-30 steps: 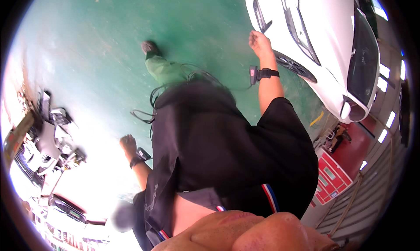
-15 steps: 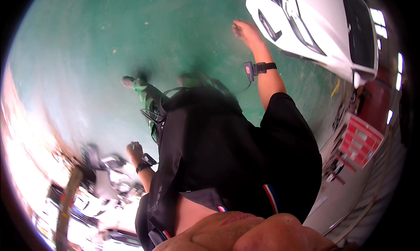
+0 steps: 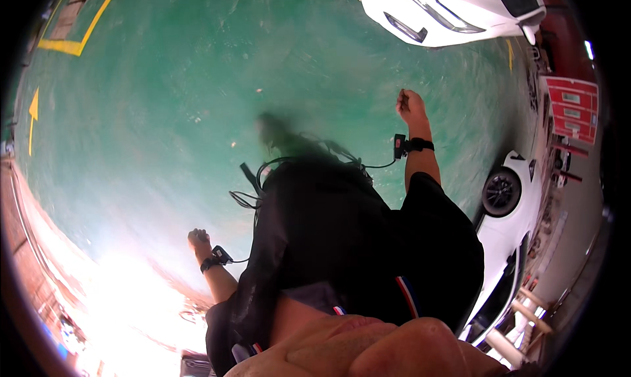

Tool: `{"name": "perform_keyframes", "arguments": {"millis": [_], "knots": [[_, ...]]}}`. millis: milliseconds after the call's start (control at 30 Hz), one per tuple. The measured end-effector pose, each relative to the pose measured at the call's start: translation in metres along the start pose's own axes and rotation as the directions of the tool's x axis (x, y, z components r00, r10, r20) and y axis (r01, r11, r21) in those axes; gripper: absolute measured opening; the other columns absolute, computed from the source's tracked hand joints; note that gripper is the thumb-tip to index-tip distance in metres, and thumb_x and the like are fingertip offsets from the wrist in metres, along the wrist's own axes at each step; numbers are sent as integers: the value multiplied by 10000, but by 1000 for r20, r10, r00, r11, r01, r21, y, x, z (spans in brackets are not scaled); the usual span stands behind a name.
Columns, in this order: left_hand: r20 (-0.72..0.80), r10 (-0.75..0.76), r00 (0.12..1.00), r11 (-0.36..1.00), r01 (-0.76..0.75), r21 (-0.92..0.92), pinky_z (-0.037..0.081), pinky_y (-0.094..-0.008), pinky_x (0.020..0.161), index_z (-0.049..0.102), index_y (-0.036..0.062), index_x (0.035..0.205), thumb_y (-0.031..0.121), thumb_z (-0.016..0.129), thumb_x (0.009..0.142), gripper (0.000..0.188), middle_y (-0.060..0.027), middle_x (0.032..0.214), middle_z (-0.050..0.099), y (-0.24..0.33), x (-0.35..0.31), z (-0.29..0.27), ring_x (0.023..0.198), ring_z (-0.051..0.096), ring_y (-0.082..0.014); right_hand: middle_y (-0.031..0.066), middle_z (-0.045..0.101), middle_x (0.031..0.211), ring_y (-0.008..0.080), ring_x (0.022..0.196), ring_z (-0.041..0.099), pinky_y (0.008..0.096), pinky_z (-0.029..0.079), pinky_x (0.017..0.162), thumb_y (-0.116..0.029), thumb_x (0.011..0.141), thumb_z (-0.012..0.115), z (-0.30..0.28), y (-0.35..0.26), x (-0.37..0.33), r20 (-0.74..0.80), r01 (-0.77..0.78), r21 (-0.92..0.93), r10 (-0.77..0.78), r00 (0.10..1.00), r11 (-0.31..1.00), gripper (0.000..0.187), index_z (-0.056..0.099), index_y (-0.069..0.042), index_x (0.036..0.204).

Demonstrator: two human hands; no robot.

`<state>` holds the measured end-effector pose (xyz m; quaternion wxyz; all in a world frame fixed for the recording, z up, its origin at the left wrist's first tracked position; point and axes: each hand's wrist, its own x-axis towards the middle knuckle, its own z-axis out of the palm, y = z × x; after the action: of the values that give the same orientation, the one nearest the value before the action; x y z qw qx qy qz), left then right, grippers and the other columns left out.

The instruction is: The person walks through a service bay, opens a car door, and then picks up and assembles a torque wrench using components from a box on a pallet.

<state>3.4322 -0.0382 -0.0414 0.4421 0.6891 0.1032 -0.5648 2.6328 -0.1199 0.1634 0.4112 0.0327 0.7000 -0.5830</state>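
My left hand [image 3: 199, 240] is curled into a loose fist, low at the left of my body, with nothing visible in it. Farther out at the right, my right hand [image 3: 409, 104] is also closed, its fingers folded in, and it touches nothing. Each wrist wears a black strap with a small dark device, the left device [image 3: 221, 254] and the right device [image 3: 399, 146]. Black cables [image 3: 244, 198] run from the devices to the front of my dark clothing. Both hands hang over the green floor [image 3: 177, 134].
A white car [image 3: 453, 12] stands at the far right, and another white car [image 3: 507, 236] with a black wheel is close on my right. A red panel [image 3: 573, 109] stands beyond them. Yellow lines [image 3: 62, 46] mark the floor at the far left. Strong glare washes out the lower left.
I have moved and turned over the floor: a second white car and yellow markings now show, and the parts at the left are gone. My right hand has swung back toward me.
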Motion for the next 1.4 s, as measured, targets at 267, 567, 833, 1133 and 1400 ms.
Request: {"name": "perform_keyframes", "arguments": {"millis": [267, 567, 833, 1133, 1400], "knots": [[111, -15, 994, 994, 3, 107, 393, -296, 493, 509, 74, 813, 153, 515, 832, 82, -55, 668, 530, 124, 80, 70, 616, 558, -200, 13, 531, 658, 130, 575, 508, 265, 436, 490, -173, 915, 472, 103, 58, 39, 11, -39, 139, 38, 999, 990, 192, 552, -75, 772], [-34, 41, 999, 987, -35, 154, 457, -318, 487, 460, 45, 827, 147, 518, 808, 119, -103, 691, 527, 215, 108, 54, 620, 567, -197, 23, 597, 759, 121, 649, 561, 250, 467, 575, -191, 865, 601, 373, 41, -18, 172, 29, -81, -14, 985, 996, 137, 623, -56, 874], [12, -163, 986, 928, 150, 340, 470, -368, 522, 457, 5, 866, 171, 531, 801, 193, -141, 733, 506, 334, 259, 35, 605, 548, -254, 21, 605, 751, 119, 633, 570, 250, 449, 501, -191, 861, 605, 386, 86, -71, 63, 201, -94, -196, 979, 975, 135, 615, -57, 843], [206, 46, 977, 876, -139, 462, 405, -258, 398, 483, 102, 720, 164, 533, 805, 117, -43, 622, 547, 537, 385, 179, 538, 587, -166, 10, 588, 720, 140, 607, 549, 267, 439, 486, -168, 891, 539, 356, 183, -222, -341, 126, 113, -81, 937, 986, 117, 612, -78, 873], [295, -128, 947, 775, -90, 625, 418, -293, 392, 504, 79, 688, 90, 511, 780, 93, -60, 597, 533, 515, 419, 248, 523, 583, -193, 8, 597, 760, 127, 633, 551, 261, 438, 507, -172, 906, 528, 364, 188, -322, -436, 197, 57, -153, 887, 979, 126, 607, -74, 910]]}}
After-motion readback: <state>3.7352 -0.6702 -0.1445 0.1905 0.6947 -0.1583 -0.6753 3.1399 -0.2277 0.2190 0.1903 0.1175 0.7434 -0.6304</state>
